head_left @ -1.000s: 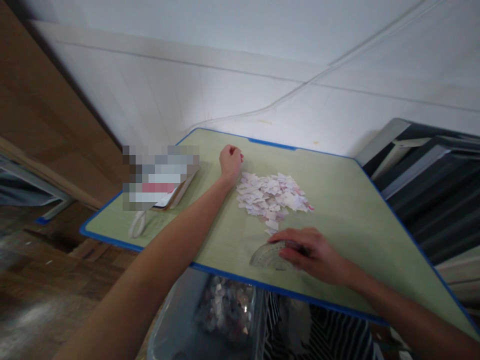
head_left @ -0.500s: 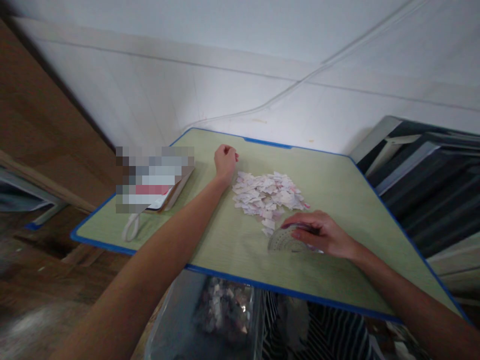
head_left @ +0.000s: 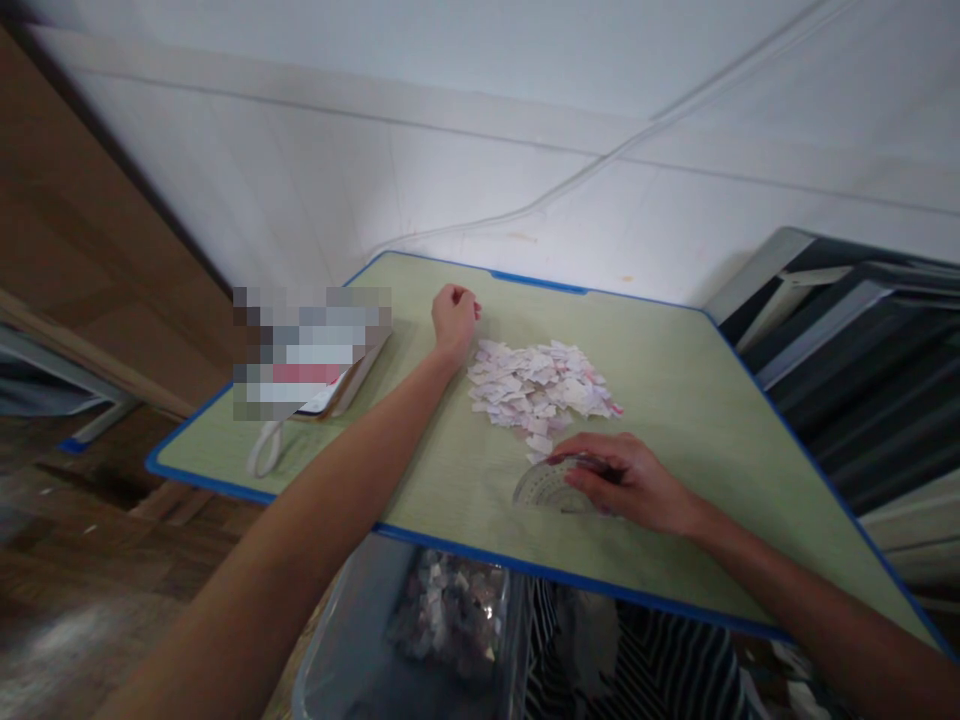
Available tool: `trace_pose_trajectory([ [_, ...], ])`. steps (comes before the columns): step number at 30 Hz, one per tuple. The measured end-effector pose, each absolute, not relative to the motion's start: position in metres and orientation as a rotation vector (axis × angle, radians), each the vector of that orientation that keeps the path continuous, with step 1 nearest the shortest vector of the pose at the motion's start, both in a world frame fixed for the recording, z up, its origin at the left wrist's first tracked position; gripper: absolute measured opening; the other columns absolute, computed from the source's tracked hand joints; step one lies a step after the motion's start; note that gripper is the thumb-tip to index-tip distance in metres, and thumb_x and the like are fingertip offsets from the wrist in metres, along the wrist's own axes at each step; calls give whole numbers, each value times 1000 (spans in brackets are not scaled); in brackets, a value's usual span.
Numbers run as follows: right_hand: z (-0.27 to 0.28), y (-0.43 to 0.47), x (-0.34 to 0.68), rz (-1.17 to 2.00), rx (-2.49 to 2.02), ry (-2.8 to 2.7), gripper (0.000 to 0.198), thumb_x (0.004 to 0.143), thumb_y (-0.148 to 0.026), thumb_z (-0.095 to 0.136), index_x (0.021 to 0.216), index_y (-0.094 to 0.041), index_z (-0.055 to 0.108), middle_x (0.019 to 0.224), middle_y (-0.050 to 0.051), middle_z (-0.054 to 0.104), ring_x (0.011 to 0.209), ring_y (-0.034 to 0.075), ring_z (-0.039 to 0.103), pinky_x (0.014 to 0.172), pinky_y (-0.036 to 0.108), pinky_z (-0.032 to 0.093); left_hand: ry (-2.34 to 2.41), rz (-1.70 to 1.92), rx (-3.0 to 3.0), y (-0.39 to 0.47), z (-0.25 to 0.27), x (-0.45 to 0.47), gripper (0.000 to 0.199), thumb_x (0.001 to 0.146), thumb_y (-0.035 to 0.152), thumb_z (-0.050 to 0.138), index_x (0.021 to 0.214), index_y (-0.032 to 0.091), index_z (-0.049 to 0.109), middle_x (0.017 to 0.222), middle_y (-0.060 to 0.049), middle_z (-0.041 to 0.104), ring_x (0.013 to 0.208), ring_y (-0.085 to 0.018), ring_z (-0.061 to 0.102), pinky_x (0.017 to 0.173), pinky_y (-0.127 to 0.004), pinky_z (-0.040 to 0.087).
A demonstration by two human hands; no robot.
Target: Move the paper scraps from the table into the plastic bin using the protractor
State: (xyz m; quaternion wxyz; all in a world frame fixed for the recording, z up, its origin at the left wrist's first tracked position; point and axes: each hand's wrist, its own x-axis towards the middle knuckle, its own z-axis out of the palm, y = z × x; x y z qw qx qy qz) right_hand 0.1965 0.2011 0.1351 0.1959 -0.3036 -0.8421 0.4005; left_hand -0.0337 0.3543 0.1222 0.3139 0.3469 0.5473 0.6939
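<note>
A clear half-round protractor (head_left: 546, 488) is gripped by its right side in my right hand (head_left: 628, 482), just above or on the tabletop near the front. Its curved edge faces the near tip of a heap of torn white paper scraps (head_left: 536, 382), some with pink marks. My left hand (head_left: 455, 318) rests on the table behind and to the left of the heap. Its fingers are curled in; whether anything is inside them is hidden. My left forearm crosses the left half of the table.
The light green table (head_left: 675, 375) has a blue rim and stands against a white wall. A phone-like device (head_left: 324, 395) with a white strap (head_left: 265, 448) lies at the left, partly blurred. Below the front edge is a clear plastic bin (head_left: 337, 640) with scraps. Dark folded panels (head_left: 885, 360) lean at right.
My right hand has moved the protractor a little left and toward the front edge, away from the heap's tip. My left hand stays curled in its place.
</note>
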Motion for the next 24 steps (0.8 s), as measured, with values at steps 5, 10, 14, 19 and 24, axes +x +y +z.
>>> trace_pose_trajectory([
  [5,135,190,186,1014,-805,-2488,27,98,-33,53,106,-14,70,51,-8,41,45,6,35,49,20,30,1461,1811,934,353,124,-32,34,80,-1,47,55,21,45,48,8,48,47,-8,47,52,-22,35],
  [10,135,192,190,993,-778,-2464,32,99,-41,52,105,-16,71,54,-5,50,47,8,39,48,21,31,1475,1805,951,354,123,-33,32,79,-1,47,56,22,45,49,7,48,48,-9,47,53,-23,35],
  [14,136,205,203,1015,-835,-2370,35,97,-46,54,98,-15,70,63,-1,57,50,9,42,47,21,31,1479,1802,953,355,122,-34,33,79,0,47,55,22,44,49,7,48,49,-9,47,53,-23,35],
  [19,133,204,204,1123,-841,-2407,37,98,-48,52,97,-15,67,58,-4,51,47,7,36,45,21,29,1464,1805,940,355,122,-33,33,81,0,47,56,21,45,49,8,48,48,-8,47,53,-23,36],
  [24,135,192,193,1124,-796,-2526,29,99,-40,50,100,-16,66,52,-8,41,45,7,36,48,21,30,1464,1807,919,353,124,-31,34,81,-2,48,56,21,45,48,8,48,47,-8,46,52,-22,35],
])
